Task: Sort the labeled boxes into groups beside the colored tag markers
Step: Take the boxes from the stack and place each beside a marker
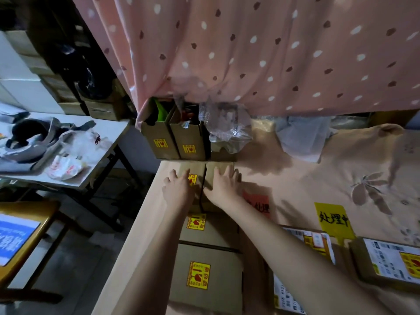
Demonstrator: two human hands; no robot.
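Observation:
Two brown cardboard boxes sit side by side at the far left of the bed. My left hand [178, 189] lies flat on the left box [195, 171], partly covering its yellow fragile sticker. My right hand [223, 186] presses on the right box [223, 167]. Nearer to me, two more stickered boxes [210, 228] [205, 276] line up in the same column. A red tag marker [258, 204] with black writing lies just right of my right wrist. A yellow tag marker [333, 220] lies farther right, with two labeled boxes [309, 244] [388, 262] below it.
Open cartons [179, 142] and bubble wrap [227, 126] stand against the pink dotted curtain [250, 53] behind the boxes. A white folding table [106, 130] with bags stands left, across a floor gap. A wooden chair [27, 235] sits at the lower left.

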